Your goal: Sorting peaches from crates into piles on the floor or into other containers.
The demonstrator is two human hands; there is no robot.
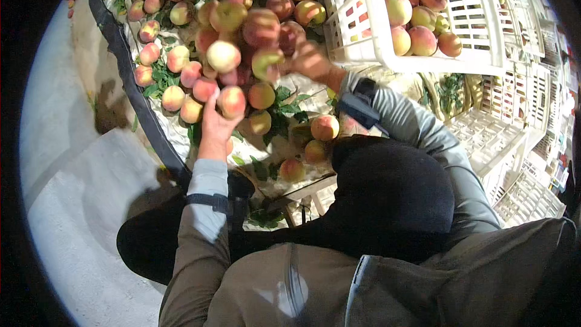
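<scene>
Many peaches lie in a heap with green leaves (160, 75) on a light sheet in front of me. My left hand (219, 120) is closed around a peach (232, 101) at the near side of the heap. My right hand (313, 60), blurred, is at the heap's right side, its fingers by a greenish peach (267, 64) and a darker red one (290, 36); whether it grips either is unclear. A pale peach (224, 56) lies between the hands.
A white plastic crate (386, 50) holding peaches stands at the upper right. More white crates (490, 138) line the right side. A dark edging strip (131, 86) bounds the sheet on the left. Single peaches (325, 127) lie near my knees, by a wooden frame (313, 189).
</scene>
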